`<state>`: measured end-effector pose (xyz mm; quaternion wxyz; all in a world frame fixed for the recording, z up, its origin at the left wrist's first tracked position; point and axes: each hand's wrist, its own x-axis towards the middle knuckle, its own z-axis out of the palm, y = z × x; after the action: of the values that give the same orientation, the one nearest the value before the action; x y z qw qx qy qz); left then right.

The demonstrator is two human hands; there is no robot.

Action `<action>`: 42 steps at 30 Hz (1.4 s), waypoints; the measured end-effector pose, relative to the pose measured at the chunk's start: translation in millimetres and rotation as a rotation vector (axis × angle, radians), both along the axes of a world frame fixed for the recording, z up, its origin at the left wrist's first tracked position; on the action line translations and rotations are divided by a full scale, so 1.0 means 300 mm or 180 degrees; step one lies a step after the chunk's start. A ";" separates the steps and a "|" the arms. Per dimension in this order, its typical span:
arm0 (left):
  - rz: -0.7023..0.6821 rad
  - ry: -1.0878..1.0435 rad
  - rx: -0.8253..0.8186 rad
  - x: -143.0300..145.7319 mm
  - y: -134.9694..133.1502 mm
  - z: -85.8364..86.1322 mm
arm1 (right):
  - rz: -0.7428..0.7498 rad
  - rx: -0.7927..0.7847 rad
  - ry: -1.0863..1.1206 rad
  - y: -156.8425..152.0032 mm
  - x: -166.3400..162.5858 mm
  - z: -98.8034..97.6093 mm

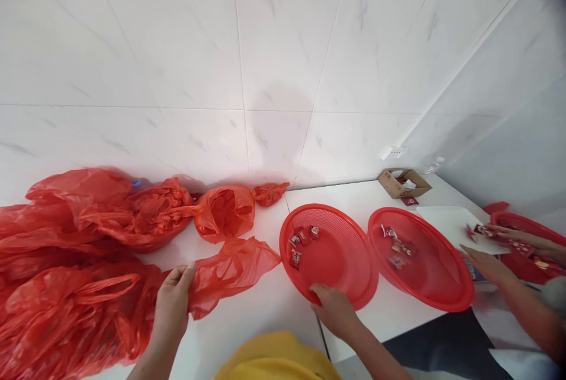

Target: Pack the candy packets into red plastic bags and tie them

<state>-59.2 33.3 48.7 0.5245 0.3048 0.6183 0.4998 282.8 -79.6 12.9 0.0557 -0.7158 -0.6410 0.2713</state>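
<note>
My left hand (171, 303) is closed on the edge of a loose red plastic bag (234, 268) that lies flat on the white table. My right hand (335, 309) grips the near rim of a round red mesh basket (349, 277), which holds a few small red-wrapped sweets (303, 238) at its far left side. A yellow garment of mine shows at the bottom edge.
Several bulging red plastic bags (88, 233) pile up at the left against the tiled wall. A second red basket (433, 286) with sweets lies to the right. Another person's hands (486, 265) work at a white board (451, 221) and a third basket (530, 227). A small cardboard box (403, 182) sits behind.
</note>
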 end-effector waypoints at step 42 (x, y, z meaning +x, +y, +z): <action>0.0227 -0.1373 -0.0231 0.069 -0.076 -0.086 | -0.1246 0.0482 0.0682 0.209 -0.011 -0.255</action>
<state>-38.4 10.7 22.9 0.6373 0.1496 0.5197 0.5490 279.4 -16.9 -63.7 0.2286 -0.7873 -0.4990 0.2809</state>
